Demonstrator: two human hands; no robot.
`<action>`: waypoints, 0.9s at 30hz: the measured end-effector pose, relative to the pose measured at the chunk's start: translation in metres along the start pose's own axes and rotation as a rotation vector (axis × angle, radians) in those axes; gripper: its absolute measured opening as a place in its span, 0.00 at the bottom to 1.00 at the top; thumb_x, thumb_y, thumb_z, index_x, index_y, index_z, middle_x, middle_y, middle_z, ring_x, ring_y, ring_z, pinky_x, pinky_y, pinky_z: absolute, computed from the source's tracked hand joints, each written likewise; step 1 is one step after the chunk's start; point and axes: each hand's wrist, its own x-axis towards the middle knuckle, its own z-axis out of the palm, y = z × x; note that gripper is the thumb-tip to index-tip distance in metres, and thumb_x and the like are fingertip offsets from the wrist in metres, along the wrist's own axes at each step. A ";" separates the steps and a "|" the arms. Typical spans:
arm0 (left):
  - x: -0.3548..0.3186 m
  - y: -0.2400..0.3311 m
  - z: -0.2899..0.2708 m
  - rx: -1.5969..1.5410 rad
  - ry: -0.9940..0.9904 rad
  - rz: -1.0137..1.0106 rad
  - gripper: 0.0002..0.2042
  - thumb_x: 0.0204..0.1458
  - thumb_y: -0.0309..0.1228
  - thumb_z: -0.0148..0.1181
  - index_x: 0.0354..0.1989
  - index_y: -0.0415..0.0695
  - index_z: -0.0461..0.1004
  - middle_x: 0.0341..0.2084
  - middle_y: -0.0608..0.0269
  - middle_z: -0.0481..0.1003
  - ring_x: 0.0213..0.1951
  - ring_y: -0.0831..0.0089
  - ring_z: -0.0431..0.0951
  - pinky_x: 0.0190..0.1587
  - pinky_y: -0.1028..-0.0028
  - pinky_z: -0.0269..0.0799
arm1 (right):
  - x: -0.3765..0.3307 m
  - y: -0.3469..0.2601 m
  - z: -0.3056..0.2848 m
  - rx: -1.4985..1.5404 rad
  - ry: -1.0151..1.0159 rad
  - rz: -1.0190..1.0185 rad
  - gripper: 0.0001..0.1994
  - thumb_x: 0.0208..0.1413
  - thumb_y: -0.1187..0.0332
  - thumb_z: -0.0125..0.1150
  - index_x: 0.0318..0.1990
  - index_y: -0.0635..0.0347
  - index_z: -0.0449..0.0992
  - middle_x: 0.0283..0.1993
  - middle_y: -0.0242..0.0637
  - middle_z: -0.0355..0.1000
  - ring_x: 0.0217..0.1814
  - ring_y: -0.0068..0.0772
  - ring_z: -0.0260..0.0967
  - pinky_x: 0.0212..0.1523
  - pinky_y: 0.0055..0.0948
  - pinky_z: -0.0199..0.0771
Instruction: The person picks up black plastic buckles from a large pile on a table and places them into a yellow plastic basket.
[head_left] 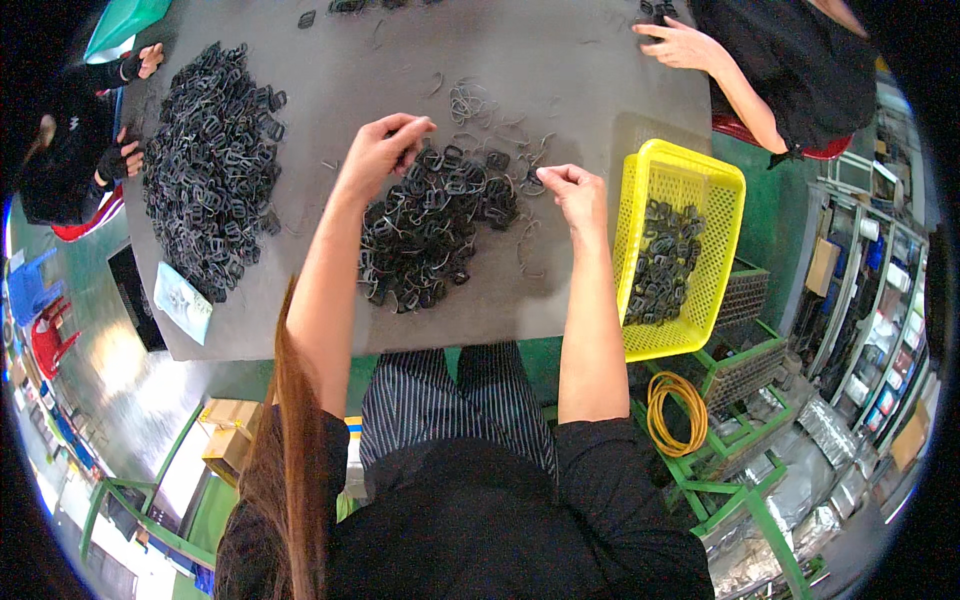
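Grey table (pixel 560 80); pile of black buckle frames (pixel 435 225) at its near middle. Left hand (pixel 385 150) pinches a buckle at the pile's far edge; right hand (pixel 575 190) fingers pressed together, right of pile. Yellow basket (pixel 640 230) further right, bigger pile (pixel 215 165) left, green floor beneath.

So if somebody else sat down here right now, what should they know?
Left hand: fingers pinched at the top edge of the middle pile of black clips, seemingly picking one.
Right hand: closed in a pinch just right of that pile; what it holds is too small to tell.
Yellow basket at the right table edge: partly filled with clips.
Larger pile lies to the left.
Done: some clips in the basket. Left: both piles.
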 end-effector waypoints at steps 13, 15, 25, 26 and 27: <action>-0.024 -0.005 -0.016 -0.311 -0.157 0.007 0.07 0.50 0.34 0.57 0.34 0.45 0.72 0.25 0.67 0.71 0.23 0.82 0.67 0.21 0.83 0.58 | -0.003 -0.024 0.052 -0.177 -0.307 -0.030 0.11 0.45 0.59 0.63 0.34 0.54 0.75 0.26 0.32 0.72 0.29 0.31 0.70 0.28 0.30 0.68; -0.037 -0.002 -0.024 -0.599 -0.110 0.063 0.08 0.53 0.34 0.54 0.37 0.44 0.70 0.27 0.67 0.70 0.25 0.79 0.68 0.20 0.83 0.60 | -0.005 -0.028 0.075 -0.616 -0.170 -0.228 0.10 0.41 0.59 0.65 0.29 0.51 0.76 0.29 0.39 0.75 0.34 0.43 0.73 0.34 0.39 0.71; -0.008 -0.031 0.000 0.867 0.434 0.026 0.19 0.41 0.48 0.63 0.34 0.47 0.75 0.23 0.57 0.75 0.31 0.59 0.77 0.33 0.62 0.70 | 0.006 -0.038 0.042 -0.607 -0.078 -0.195 0.11 0.40 0.57 0.66 0.29 0.52 0.77 0.28 0.37 0.75 0.32 0.38 0.73 0.34 0.36 0.71; -0.007 -0.032 0.007 0.895 0.424 0.037 0.19 0.40 0.47 0.65 0.33 0.45 0.75 0.23 0.57 0.75 0.31 0.59 0.76 0.34 0.63 0.70 | 0.000 -0.042 0.048 -0.622 -0.132 -0.175 0.11 0.40 0.57 0.66 0.28 0.52 0.77 0.29 0.38 0.75 0.33 0.40 0.73 0.35 0.37 0.72; -0.005 -0.034 0.013 0.873 0.404 0.050 0.18 0.40 0.46 0.65 0.32 0.45 0.75 0.22 0.57 0.74 0.31 0.59 0.76 0.34 0.64 0.70 | -0.002 -0.034 0.058 -0.718 -0.098 -0.251 0.13 0.39 0.55 0.66 0.29 0.51 0.77 0.29 0.38 0.75 0.34 0.41 0.73 0.36 0.38 0.72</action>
